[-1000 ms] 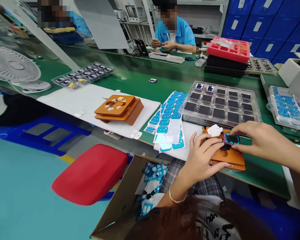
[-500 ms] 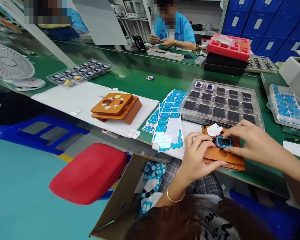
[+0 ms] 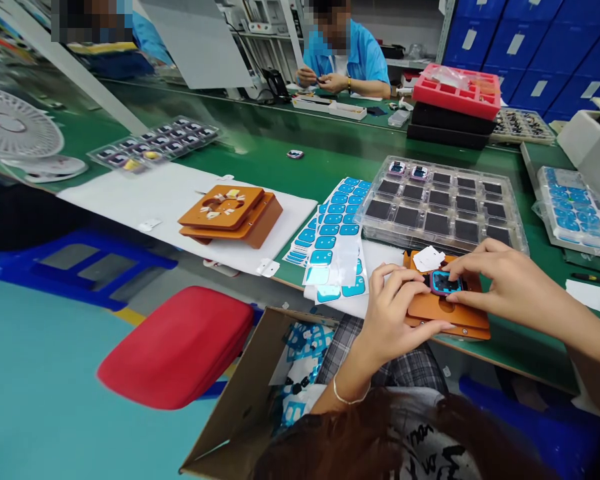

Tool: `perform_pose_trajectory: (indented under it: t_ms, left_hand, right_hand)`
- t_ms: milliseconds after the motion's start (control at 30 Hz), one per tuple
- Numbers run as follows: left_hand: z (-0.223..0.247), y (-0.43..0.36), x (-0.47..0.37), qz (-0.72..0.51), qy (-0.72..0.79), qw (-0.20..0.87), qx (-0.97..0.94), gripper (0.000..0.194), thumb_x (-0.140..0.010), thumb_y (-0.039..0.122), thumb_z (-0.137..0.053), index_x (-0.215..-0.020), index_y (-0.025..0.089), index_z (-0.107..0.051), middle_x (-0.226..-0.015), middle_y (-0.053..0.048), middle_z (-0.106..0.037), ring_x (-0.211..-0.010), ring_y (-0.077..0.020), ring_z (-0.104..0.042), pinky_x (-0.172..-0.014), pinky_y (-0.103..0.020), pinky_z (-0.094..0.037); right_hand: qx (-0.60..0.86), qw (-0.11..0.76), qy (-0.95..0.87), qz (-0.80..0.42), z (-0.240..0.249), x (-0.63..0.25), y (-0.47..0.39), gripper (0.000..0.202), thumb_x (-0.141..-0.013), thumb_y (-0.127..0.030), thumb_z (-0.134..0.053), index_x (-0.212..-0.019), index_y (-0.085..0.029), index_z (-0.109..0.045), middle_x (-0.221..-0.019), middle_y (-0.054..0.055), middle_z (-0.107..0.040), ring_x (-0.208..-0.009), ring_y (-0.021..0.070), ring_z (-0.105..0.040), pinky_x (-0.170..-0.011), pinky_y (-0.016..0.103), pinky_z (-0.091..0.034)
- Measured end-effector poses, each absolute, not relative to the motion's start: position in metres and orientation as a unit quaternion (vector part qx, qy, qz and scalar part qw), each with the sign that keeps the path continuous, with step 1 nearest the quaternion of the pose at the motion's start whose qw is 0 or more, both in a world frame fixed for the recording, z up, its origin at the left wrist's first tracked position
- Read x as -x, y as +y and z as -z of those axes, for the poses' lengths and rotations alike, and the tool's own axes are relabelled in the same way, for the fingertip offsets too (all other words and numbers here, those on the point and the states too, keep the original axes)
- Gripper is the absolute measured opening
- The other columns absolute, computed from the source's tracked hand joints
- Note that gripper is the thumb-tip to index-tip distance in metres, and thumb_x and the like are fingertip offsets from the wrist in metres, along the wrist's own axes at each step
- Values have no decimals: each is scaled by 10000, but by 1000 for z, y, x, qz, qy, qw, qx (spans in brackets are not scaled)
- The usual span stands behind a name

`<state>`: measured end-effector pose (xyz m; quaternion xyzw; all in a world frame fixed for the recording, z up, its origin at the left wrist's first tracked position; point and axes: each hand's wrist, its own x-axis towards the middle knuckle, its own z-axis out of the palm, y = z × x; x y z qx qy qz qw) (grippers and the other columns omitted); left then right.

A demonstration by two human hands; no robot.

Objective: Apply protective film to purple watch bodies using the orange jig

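An orange fixture block (image 3: 430, 308) rests at the table's front edge. On it sits a small watch case (image 3: 446, 283) with a blue adhesive film inside its dark rim. My left hand (image 3: 393, 310) grips the left side of the fixture, its fingers bent near the case and its thumb along the front. From the right, my right hand (image 3: 497, 280) has index finger and thumb on the case's right side, index at the upper edge and thumb at the lower. A white paper tab (image 3: 429, 259) lies just behind the case.
Behind my hands is a clear compartment tray (image 3: 443, 200) with two watch cases in it. Blue sticker sheets (image 3: 333, 233) lie left of it. Another orange fixture (image 3: 230, 215) stands further left. A cardboard box (image 3: 240, 393) is below the edge; a co-worker (image 3: 370, 57) sits opposite.
My right index finger has shifted slightly on the watch case, and the case looks slightly turned. My left hand stays in place. The view has moved a little.
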<state>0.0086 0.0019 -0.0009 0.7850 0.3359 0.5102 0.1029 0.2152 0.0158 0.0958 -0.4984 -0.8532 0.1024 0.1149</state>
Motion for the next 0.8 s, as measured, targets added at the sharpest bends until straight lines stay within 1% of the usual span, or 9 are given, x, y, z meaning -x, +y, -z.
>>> perform_pose_trajectory:
  t_ms: [133, 233, 333, 467, 800]
  left_hand:
    - [1, 2, -9, -509, 335, 104, -786, 423, -750, 467, -809, -986, 173, -617, -1047, -89, -654, -1082, -253, -485, -995, -413, -455]
    - [1, 2, -8, -510, 333, 101, -787, 471, -742, 500, -809, -1018, 173, -613, -1056, -91, -652, -1080, -256, -486, -988, -416, -460]
    - [1, 2, -8, -510, 332, 100, -787, 513, -731, 534, -806, -1044, 177, -611, -1058, -92, -650, -1073, -260, -491, -977, -420, -467]
    - [1, 2, -8, -510, 332, 106, -787, 512, -727, 532, -810, -1046, 179, -618, -1060, -93, -651, -1078, -260, -490, -978, -422, -467]
    - [1, 2, -7, -506, 325, 108, -791, 481, -748, 499, -804, -1046, 170, -618, -1075, -95, -645, -1090, -256, -470, -995, -420, -455]
  right_hand:
    - [498, 109, -856, -87, -95, -215, 15, 160, -786, -328, -751, -910, -226, -745, -721, 33, -694, -783, 223, -570, -636, 303, -450]
    - [492, 102, -861, -82, -95, -214, 15, 149, -802, -332, -733, -908, -228, -746, -770, 41, -716, -775, 218, -569, -635, 304, -451]
    - [497, 95, -858, -86, -95, -212, 15, 135, -801, -309, -743, -906, -224, -743, -818, 45, -738, -797, 224, -569, -644, 309, -454]
    - [501, 97, -856, -85, -94, -211, 14, 150, -798, -311, -758, -921, -226, -744, -858, 47, -745, -840, 236, -583, -677, 326, -471]
    - [487, 107, -864, -73, -93, -211, 15, 149, -797, -310, -752, -917, -222, -751, -820, 50, -734, -849, 241, -615, -686, 333, -491]
